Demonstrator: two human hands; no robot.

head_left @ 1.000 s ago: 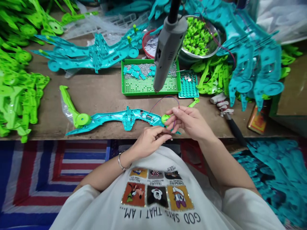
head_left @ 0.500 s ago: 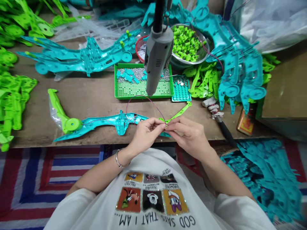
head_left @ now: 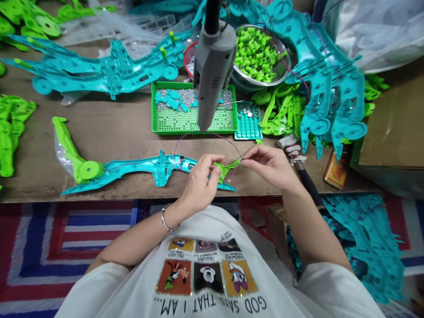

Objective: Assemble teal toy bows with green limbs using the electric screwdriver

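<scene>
A long turquoise plastic shell (head_left: 139,167) lies along the table's front edge, its inside facing up. A green plastic arm (head_left: 228,167) sits at its right end, and a larger green arm (head_left: 71,148) at its left end. A thin red-and-blue wire (head_left: 217,134) loops up from the shell to my right hand (head_left: 270,167), which pinches it between thumb and fingertips beside the green arm. My left hand (head_left: 202,183) rests over the shell's right part, thumb and index finger apart beside the green arm's round end. The hand hides part of the shell.
A green basket (head_left: 195,127) holds screws and turquoise pieces; a turquoise tray (head_left: 248,126) adjoins it. Behind stands a metal bowl (head_left: 285,73) of green parts. A grey power screwdriver (head_left: 212,73) hangs over the basket. A wrapped-handled tool (head_left: 306,179) lies at right.
My right hand has moved right, away from my left, drawing the wire along. My left hand's thumb and index finger have parted. The view has shifted slightly.
</scene>
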